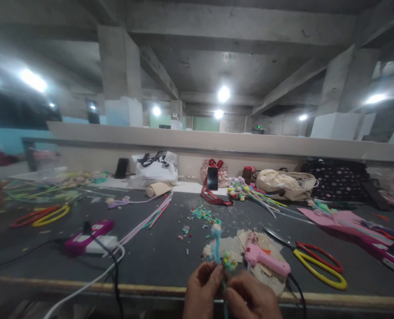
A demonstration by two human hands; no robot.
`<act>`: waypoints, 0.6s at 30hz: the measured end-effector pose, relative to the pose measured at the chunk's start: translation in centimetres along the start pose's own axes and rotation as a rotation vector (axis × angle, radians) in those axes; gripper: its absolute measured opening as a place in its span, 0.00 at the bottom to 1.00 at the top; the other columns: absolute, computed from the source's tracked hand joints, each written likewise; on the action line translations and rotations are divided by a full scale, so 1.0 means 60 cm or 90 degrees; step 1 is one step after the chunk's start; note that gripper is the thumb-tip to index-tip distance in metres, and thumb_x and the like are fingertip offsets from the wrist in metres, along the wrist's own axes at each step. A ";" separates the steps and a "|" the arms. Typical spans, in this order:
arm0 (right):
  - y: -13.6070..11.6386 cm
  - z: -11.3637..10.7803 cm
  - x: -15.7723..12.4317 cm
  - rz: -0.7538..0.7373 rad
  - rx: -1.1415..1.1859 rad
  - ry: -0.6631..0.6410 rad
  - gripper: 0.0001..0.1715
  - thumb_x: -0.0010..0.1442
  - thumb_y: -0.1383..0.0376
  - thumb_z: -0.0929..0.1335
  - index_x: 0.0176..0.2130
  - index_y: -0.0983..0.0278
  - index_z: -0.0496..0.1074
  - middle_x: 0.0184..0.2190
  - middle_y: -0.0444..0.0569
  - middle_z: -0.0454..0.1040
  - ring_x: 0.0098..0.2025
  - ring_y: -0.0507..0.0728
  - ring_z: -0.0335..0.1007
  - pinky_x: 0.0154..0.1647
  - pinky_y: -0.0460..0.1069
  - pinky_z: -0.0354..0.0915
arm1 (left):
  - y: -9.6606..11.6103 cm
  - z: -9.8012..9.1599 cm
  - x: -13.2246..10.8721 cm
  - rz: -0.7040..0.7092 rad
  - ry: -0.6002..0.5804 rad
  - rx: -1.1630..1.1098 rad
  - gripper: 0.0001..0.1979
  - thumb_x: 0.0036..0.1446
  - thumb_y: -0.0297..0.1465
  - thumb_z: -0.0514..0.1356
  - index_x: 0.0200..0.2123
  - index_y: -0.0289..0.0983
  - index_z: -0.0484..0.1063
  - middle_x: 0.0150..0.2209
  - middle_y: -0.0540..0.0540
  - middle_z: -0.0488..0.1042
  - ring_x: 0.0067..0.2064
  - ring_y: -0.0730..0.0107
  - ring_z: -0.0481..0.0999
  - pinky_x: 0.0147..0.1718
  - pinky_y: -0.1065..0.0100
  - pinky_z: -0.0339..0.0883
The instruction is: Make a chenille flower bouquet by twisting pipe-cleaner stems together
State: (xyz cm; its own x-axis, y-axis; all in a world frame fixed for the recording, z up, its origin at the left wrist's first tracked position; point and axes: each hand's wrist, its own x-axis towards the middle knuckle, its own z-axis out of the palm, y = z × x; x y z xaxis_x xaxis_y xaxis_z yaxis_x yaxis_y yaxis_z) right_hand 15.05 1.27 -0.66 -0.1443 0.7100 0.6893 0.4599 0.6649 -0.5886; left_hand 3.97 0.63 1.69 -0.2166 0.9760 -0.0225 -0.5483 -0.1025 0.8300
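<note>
**Stem** (216,243), low centre: a fuzzy, light-blue chenille wire, slim and nearly upright, capped by a pale round pompom. Lower down I see a cream tuft (206,251) to its left and a yellow-green tuft (230,260) to its right. I cannot tell whether they are fixed to it. Its lower end runs down between the two hands and shows again beneath them as a thin blue line.

**Left hand** (201,288): fingers curled closed on the stem's base from the left.

**Right hand** (250,299): thumb and forefinger pinched narrow on the same base from the right. The two hands meet there.

The stem is held above the near edge of the table (163,252), a flat, dark, matt surface with a pale wooden rim.

**Just right of the stem:** a glossy pink plastic glue gun (266,259) lies on crumpled tan paper (273,279), with a black cord (296,288) leaving its handle.

**Further right:** scissors (319,265) with dark blades, one red loop and one yellow.

**Behind the stem:** small teal and pink scraps (204,215) strewn over the table.

**Left:** a pink and white power strip (87,239) with black and white cables (115,266).

**Far edge:** a dark phone (212,178) standing upright and a white bag (155,168), both well apart from the hands.
</note>
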 end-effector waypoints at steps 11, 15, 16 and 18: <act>-0.015 0.004 0.019 0.347 0.595 -0.024 0.13 0.37 0.61 0.72 0.25 0.65 0.70 0.15 0.37 0.61 0.13 0.41 0.38 0.12 0.39 0.46 | -0.003 0.008 -0.006 -0.051 -0.048 0.029 0.13 0.22 0.36 0.68 0.13 0.33 0.72 0.14 0.51 0.70 0.20 0.76 0.65 0.22 0.76 0.59; -0.017 0.010 0.015 0.364 0.623 0.027 0.12 0.34 0.63 0.73 0.21 0.65 0.70 0.15 0.37 0.62 0.13 0.42 0.45 0.16 0.39 0.52 | -0.007 0.002 -0.004 -0.047 -0.052 0.053 0.14 0.21 0.37 0.68 0.15 0.34 0.73 0.13 0.50 0.70 0.20 0.74 0.67 0.22 0.75 0.60; -0.017 0.011 0.015 0.362 0.636 0.036 0.12 0.34 0.63 0.74 0.21 0.65 0.70 0.15 0.38 0.63 0.14 0.43 0.49 0.18 0.40 0.54 | -0.007 0.001 -0.004 -0.044 -0.056 0.056 0.14 0.22 0.37 0.68 0.15 0.34 0.73 0.13 0.50 0.70 0.20 0.74 0.67 0.22 0.75 0.61; -0.016 0.014 0.015 0.366 0.666 0.047 0.12 0.35 0.62 0.73 0.21 0.65 0.70 0.16 0.39 0.66 0.17 0.45 0.56 0.22 0.41 0.58 | -0.006 0.000 -0.004 -0.037 -0.056 0.064 0.14 0.22 0.37 0.68 0.15 0.34 0.73 0.14 0.49 0.71 0.21 0.73 0.67 0.23 0.74 0.61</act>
State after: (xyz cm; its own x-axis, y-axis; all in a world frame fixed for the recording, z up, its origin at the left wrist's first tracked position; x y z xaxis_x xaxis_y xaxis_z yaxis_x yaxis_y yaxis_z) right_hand 13.76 1.47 0.19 -0.0838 0.9730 0.2152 -0.5002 0.1457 -0.8536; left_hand 4.23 0.40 1.39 -0.1129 0.9932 -0.0272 -0.4737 -0.0297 0.8802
